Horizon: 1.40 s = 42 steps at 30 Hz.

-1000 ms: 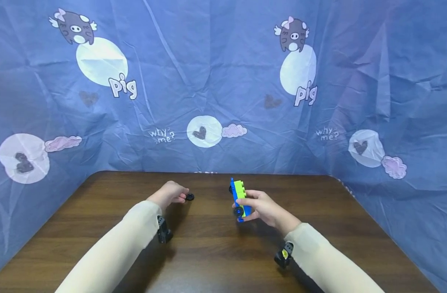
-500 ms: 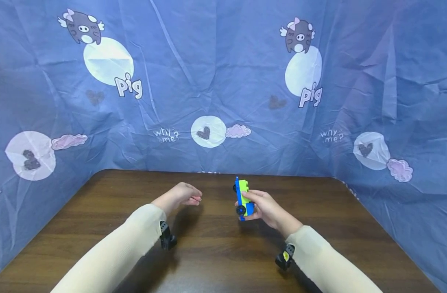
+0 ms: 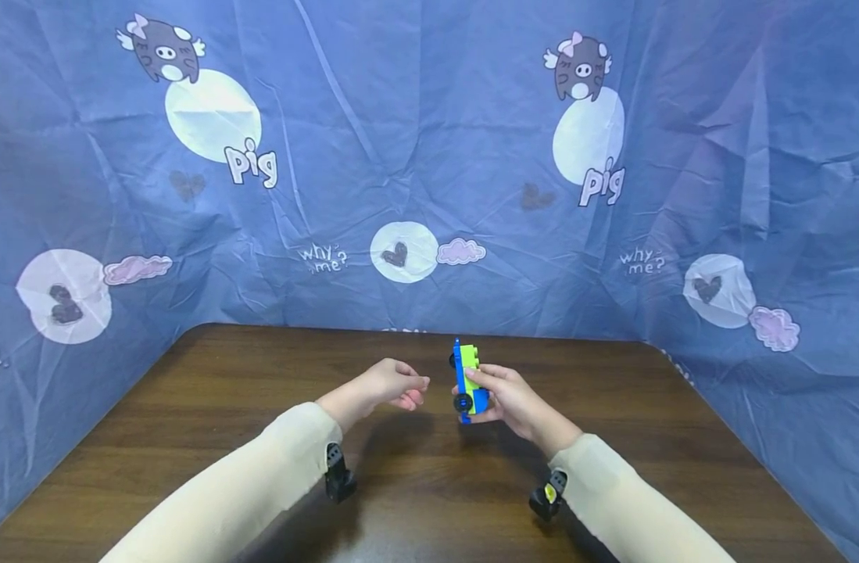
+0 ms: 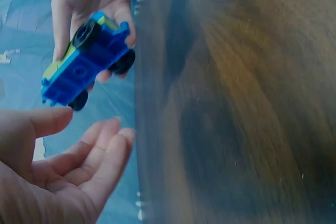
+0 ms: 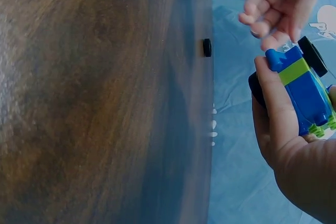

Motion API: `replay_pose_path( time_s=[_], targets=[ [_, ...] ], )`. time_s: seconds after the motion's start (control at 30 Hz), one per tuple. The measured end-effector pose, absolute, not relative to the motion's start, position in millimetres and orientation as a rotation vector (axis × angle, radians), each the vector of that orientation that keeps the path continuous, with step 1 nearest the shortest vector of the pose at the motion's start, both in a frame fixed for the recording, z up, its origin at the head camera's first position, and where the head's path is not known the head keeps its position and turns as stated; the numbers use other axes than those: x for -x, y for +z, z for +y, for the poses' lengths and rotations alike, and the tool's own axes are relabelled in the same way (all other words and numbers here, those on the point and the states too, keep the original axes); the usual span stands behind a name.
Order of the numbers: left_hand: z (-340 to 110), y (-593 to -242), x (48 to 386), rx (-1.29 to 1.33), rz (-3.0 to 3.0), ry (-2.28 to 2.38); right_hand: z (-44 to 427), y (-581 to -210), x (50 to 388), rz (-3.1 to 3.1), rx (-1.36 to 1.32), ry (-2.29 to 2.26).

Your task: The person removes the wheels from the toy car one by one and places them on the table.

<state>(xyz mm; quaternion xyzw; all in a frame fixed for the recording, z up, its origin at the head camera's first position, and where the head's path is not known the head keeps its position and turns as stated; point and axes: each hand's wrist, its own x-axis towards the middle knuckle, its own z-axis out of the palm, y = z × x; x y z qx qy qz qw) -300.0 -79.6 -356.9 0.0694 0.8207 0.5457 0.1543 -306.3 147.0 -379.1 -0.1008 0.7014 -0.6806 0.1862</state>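
Observation:
My right hand (image 3: 510,399) grips a small toy car (image 3: 480,383) with a blue base and lime-green studded bricks, raised on end above the table. In the left wrist view, the underside of the toy car (image 4: 86,66) faces the camera, and three black wheels show on it. My left hand (image 3: 390,385) is just left of the car, apart from it. Seen from the left wrist, the left hand (image 4: 73,171) has thumb and fingers spread, nothing between them. A loose black wheel (image 5: 207,48) lies on the table in the right wrist view; the head view does not show it.
The brown wooden table (image 3: 429,500) spreads beneath both hands. A blue printed cloth (image 3: 429,156) hangs behind it and along both sides. Each wrist wears a black camera, such as the left wrist camera (image 3: 339,473).
My left hand has moved right, away from the loose wheel it was touching and toward the car. The right hand still holds the car, nearly in place.

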Motion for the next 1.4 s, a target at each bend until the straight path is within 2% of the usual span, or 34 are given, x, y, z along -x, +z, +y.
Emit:
replay_pose_path(
  time_s=[0.83,1.4],
  targets=[
    [-49.0,-356.3,286.3,-0.703,2.462,1.378,141.6,-375.3,299.7,2.061,0.393,-1.808],
    [-40.9,-355.3,285.7,-0.752,2.505,1.324,141.5,-372.3,298.7,2.154,0.332,-1.797]
  ],
)
